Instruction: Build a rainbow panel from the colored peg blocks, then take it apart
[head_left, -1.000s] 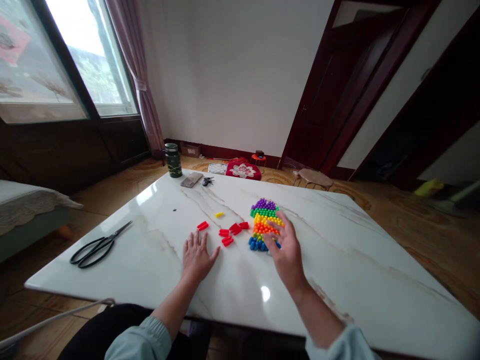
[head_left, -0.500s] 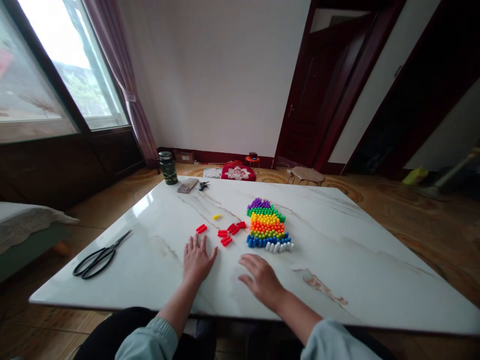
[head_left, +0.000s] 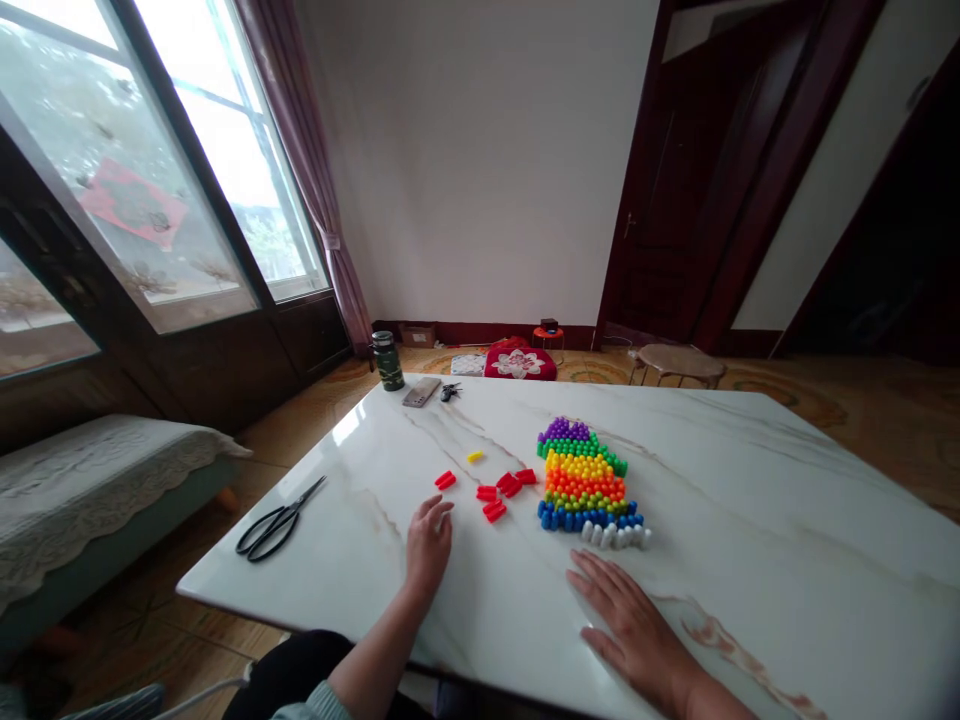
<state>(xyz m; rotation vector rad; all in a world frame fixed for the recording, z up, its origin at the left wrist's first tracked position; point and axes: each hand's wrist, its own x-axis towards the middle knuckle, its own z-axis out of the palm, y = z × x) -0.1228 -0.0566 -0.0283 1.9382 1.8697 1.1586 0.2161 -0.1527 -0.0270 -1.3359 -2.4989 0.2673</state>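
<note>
A block of small pegs in coloured rows [head_left: 583,476], purple, green, yellow, orange, blue and a short white row, stands on the white marble table [head_left: 750,520]. Several loose red pegs [head_left: 495,493] and one yellow peg [head_left: 475,456] lie to its left. My left hand [head_left: 429,543] rests flat on the table with fingers stretched, just below the red pegs. Near the front edge, my right hand [head_left: 626,620] lies flat and open, a little below the white row. Neither hand holds anything.
Black scissors [head_left: 278,521] lie near the table's left edge. A dark green bottle [head_left: 388,360], a phone [head_left: 421,391] and keys [head_left: 449,390] sit at the far left corner. A bed [head_left: 90,490] is on the left; a red cushion [head_left: 520,362] and a small stool [head_left: 676,361] sit on the floor beyond.
My right hand left the peg block and came back to lie flat near the front edge. The camera view swung to the left. My left hand stayed put.
</note>
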